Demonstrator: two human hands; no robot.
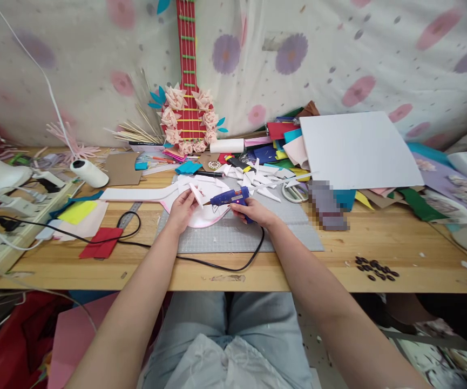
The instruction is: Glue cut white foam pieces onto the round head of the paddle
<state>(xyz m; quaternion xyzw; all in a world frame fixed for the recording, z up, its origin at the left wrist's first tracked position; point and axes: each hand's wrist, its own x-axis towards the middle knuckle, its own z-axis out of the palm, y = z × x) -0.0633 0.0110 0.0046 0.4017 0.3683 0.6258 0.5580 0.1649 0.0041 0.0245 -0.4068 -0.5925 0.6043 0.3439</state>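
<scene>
My right hand (253,210) is wrapped round a blue hot glue gun (229,198), its nozzle pointing left. A white glue stick (285,181) sticks out of its back end. Between the fingers of my left hand (184,209) is a small white foam board piece (196,193), close to the nozzle; whether they touch I cannot tell. Below both hands lies a white guitar-shaped foam board (207,217) with a pinkish edge, its long neck (136,194) reaching left. It rests on a grey cutting mat (285,232).
Several white foam scraps (263,175) lie behind the glue gun, beside scissors (296,190). A red paper guitar with roses (188,116) stands at the back. The gun's black cord (225,267) loops across the front. Left is a power strip (18,224); right, small dark beads (374,268).
</scene>
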